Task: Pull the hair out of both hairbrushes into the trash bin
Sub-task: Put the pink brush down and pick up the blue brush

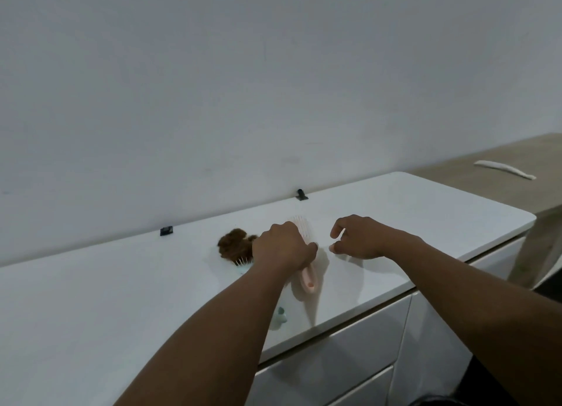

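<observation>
L hand [281,246] is clamped round the pink hairbrush [305,255] on the white counter [121,299], bristles at 12 o'clock, handle at 6. R hand [359,238] hovers just at its 3 o'clock, fingers half-curled, holding nothing. Teal hairbrush [243,264] w/ a brown hair clump [235,243] lies at 9 o'clock, partly hidden by the L arm.

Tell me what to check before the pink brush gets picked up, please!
1. Left hand on the pink brush: ok, its fingers wrap around it.
2. Right hand free: ok, empty and half-curled beside the brush.
3. Hair in the pink brush: cannot tell, the hand hides most bristles.
4. Green brush waiting: ok, a brown hair clump sits on it.
5. Trash bin: cannot tell, not in view.
</observation>
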Demonstrator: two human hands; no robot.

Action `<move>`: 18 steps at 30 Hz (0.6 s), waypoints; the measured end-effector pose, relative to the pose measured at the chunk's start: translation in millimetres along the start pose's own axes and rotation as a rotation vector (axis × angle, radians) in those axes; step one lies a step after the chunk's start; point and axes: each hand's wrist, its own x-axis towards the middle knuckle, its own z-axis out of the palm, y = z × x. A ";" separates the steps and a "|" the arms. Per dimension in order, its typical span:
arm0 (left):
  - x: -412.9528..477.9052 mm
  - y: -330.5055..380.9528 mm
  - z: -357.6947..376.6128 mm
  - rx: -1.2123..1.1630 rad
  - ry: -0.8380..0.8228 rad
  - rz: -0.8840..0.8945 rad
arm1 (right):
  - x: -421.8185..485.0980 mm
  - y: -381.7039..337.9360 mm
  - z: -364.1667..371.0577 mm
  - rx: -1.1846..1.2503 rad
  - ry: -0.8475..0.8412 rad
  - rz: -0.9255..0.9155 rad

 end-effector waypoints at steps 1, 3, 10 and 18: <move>-1.8 -1.3 -2.9 0.003 0.007 -0.005 | -2.3 -1.1 -0.7 0.000 0.002 0.001; -7.6 -5.4 -10.4 0.017 0.015 -0.013 | -8.4 -5.0 -4.0 0.004 0.008 0.004; -41.1 -34.4 -33.9 0.131 0.045 -0.090 | -40.3 -30.5 -15.5 0.019 0.038 -0.010; -66.8 -67.3 -25.9 0.019 -0.058 -0.219 | -62.2 -53.3 -9.6 -0.016 0.013 -0.043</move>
